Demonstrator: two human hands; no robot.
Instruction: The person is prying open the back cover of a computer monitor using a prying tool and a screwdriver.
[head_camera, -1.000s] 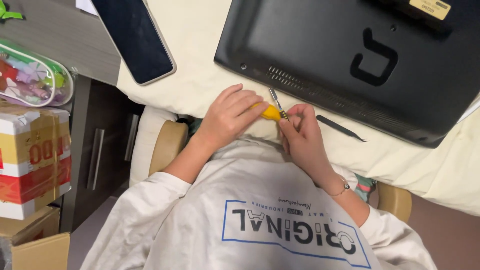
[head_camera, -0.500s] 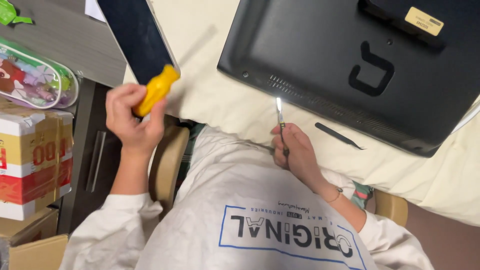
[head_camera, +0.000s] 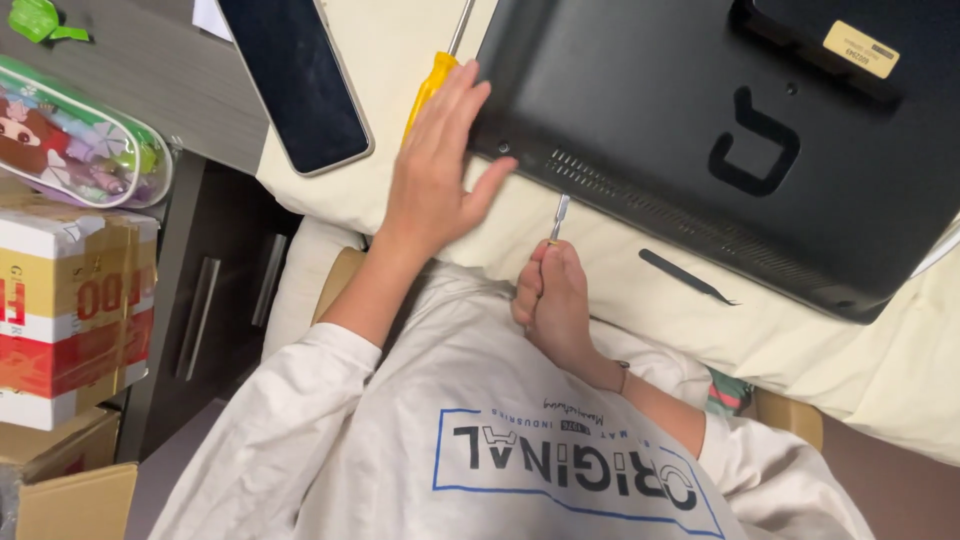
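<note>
Resting flat with its fingers spread, the left hand (head_camera: 432, 165) is lying open against the near left corner of a black monitor back (head_camera: 700, 120), which is lying face down on a cream cloth (head_camera: 400, 60). Its fingertips are touching the yellow handle of a screwdriver (head_camera: 428, 88) that is lying on the cloth just beside the monitor's left edge, the metal shaft pointing away toward the top of the view; the hand is not gripping that handle. Lower down, the right hand (head_camera: 553, 300) is closing into a fist around a thin metal tool (head_camera: 558, 215), whose bright tip is sticking up out of the fist and reaching the monitor's lower edge, just below a row of vent slots. A slim black pry tool (head_camera: 688, 277) is lying on the cloth to the right of that hand, near the monitor's edge but apart from both hands. A dark tablet (head_camera: 295, 80) is sitting on the cloth to the left of the screwdriver. Farther left, a clear pencil case (head_camera: 70, 140) with a cartoon print is resting on a grey surface, above stacked cardboard boxes (head_camera: 70, 300).
</note>
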